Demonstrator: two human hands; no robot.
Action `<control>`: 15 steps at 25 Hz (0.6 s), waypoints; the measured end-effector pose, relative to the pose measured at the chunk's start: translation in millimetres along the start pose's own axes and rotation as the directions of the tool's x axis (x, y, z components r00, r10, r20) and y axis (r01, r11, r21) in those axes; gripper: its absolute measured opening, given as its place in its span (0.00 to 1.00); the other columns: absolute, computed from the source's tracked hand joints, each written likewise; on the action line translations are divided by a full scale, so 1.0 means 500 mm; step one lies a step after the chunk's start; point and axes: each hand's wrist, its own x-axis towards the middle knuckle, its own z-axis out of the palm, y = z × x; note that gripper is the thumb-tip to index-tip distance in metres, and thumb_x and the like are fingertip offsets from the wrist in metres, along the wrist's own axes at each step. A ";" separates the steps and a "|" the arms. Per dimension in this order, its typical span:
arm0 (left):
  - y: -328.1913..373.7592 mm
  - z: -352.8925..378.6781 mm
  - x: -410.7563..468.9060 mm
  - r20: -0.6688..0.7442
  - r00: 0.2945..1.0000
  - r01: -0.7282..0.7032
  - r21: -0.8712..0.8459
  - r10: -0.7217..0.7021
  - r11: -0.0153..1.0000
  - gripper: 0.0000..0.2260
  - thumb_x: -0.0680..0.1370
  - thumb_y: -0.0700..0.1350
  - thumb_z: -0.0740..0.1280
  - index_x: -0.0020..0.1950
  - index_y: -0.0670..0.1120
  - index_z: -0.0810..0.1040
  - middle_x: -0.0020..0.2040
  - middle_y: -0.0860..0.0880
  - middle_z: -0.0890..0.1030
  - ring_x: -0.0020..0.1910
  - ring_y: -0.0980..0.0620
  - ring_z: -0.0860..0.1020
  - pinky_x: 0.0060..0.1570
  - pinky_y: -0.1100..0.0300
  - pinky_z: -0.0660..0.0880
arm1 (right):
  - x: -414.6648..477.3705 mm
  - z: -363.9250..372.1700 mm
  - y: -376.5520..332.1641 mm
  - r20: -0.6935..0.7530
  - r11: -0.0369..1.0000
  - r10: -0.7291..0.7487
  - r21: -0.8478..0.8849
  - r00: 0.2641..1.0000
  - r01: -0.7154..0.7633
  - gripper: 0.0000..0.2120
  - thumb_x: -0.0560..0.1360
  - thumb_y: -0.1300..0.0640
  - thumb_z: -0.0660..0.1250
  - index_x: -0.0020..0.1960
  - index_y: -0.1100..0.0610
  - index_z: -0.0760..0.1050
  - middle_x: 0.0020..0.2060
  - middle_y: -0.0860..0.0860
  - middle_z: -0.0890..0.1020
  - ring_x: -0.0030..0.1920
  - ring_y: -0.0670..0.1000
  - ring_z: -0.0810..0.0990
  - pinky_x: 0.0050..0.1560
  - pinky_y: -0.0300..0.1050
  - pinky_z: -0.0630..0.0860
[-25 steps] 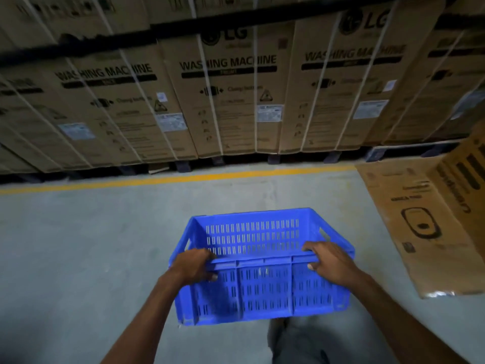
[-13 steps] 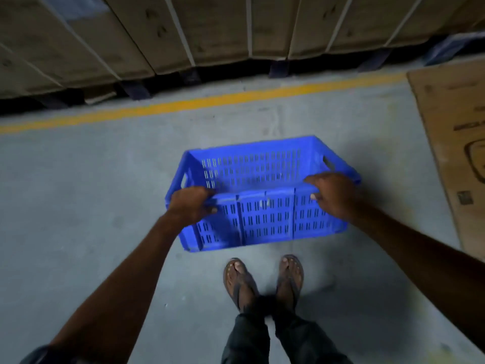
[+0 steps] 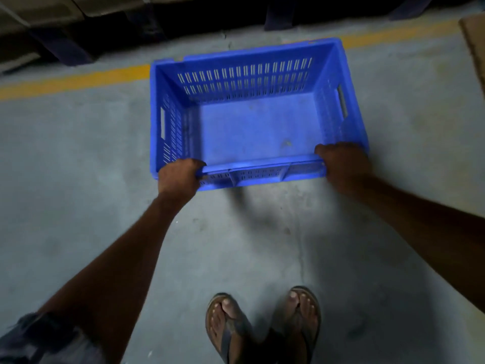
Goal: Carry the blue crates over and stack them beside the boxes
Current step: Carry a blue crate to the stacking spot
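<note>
Our left hand (image 3: 179, 177) and right hand (image 3: 342, 164) have fingers curled tight round the crate (image 3: 258, 127)'s near rim, over the floor (image 3: 65, 164).

Cardboard boxes (image 3: 39, 9): upper left, cropped by frame top. Flat cardboard (image 3: 475, 46): upper right, cut by edge. Sandals (image 3: 228, 329): heels cropped at bottom.

Crate (image 3: 258, 127) before feet (image 3: 263, 324), behind line (image 3: 73, 81)

blue crate (image 3: 258, 119) | plastic, rectangular, slotted walls, handle cutouts on both short ends | empty, open side up | roughly level, long side toward the person | low over concrete floor, far edge across the yellow line
</note>
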 end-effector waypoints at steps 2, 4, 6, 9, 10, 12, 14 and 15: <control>0.009 0.021 0.057 -0.011 0.999 -0.040 0.013 0.040 0.999 0.13 0.73 0.54 0.72 0.55 0.53 0.82 0.48 0.43 0.84 0.51 0.39 0.81 0.46 0.50 0.76 | 0.037 0.024 0.031 -0.011 0.999 0.041 0.023 0.999 -0.040 0.12 0.69 0.64 0.70 0.51 0.56 0.75 0.41 0.58 0.82 0.44 0.62 0.82 0.43 0.52 0.75; 0.026 0.038 0.109 -0.018 0.997 -0.076 0.021 0.077 0.997 0.13 0.74 0.57 0.71 0.55 0.53 0.83 0.47 0.44 0.84 0.50 0.38 0.81 0.45 0.51 0.76 | 0.081 0.043 0.062 0.001 0.995 0.089 0.055 0.996 -0.089 0.11 0.73 0.64 0.68 0.54 0.56 0.75 0.46 0.61 0.83 0.49 0.63 0.81 0.50 0.54 0.74; 0.042 0.051 0.147 -0.061 0.994 -0.090 0.031 0.092 0.995 0.13 0.75 0.57 0.70 0.54 0.51 0.83 0.45 0.42 0.83 0.48 0.37 0.81 0.43 0.51 0.75 | 0.120 0.059 0.088 -0.014 0.994 0.110 0.026 0.994 -0.109 0.11 0.73 0.64 0.68 0.54 0.56 0.75 0.47 0.61 0.83 0.50 0.63 0.81 0.53 0.56 0.73; 0.059 0.058 0.182 -0.075 0.990 -0.110 0.080 0.116 0.991 0.12 0.75 0.55 0.70 0.53 0.50 0.83 0.44 0.41 0.83 0.47 0.36 0.81 0.42 0.52 0.72 | 0.157 0.068 0.114 -0.036 0.994 0.106 0.023 0.994 -0.105 0.11 0.70 0.63 0.70 0.51 0.55 0.75 0.46 0.61 0.83 0.49 0.64 0.81 0.54 0.58 0.72; 0.063 0.057 0.187 -0.061 0.990 -0.120 0.101 0.127 0.988 0.12 0.76 0.55 0.70 0.54 0.50 0.83 0.45 0.41 0.83 0.48 0.36 0.81 0.43 0.52 0.72 | 0.161 0.071 0.120 -0.028 0.994 0.107 0.025 0.994 -0.106 0.11 0.70 0.62 0.71 0.51 0.55 0.75 0.46 0.61 0.83 0.48 0.64 0.81 0.54 0.58 0.72; 0.065 0.055 0.188 -0.047 0.990 -0.130 0.117 0.136 0.985 0.11 0.76 0.54 0.70 0.54 0.50 0.83 0.45 0.41 0.83 0.48 0.37 0.80 0.44 0.52 0.73 | 0.160 0.081 0.125 -0.029 0.992 0.125 0.012 0.992 -0.124 0.12 0.69 0.62 0.72 0.50 0.55 0.75 0.45 0.60 0.82 0.47 0.64 0.81 0.54 0.58 0.71; 0.059 0.060 0.186 -0.030 0.991 -0.125 0.117 0.129 0.985 0.10 0.76 0.53 0.71 0.54 0.50 0.83 0.46 0.42 0.83 0.49 0.37 0.81 0.45 0.51 0.75 | 0.156 0.089 0.122 -0.040 0.992 0.124 -0.004 0.991 -0.125 0.12 0.68 0.61 0.73 0.49 0.55 0.75 0.43 0.60 0.82 0.45 0.64 0.81 0.52 0.57 0.71; 0.056 0.065 0.188 -0.018 0.992 -0.125 0.118 0.128 0.985 0.10 0.76 0.52 0.71 0.54 0.51 0.83 0.46 0.42 0.83 0.48 0.37 0.81 0.45 0.51 0.75 | 0.156 0.091 0.120 -0.033 0.993 0.120 -0.009 0.992 -0.120 0.13 0.67 0.61 0.73 0.49 0.55 0.75 0.43 0.59 0.82 0.45 0.63 0.81 0.52 0.57 0.71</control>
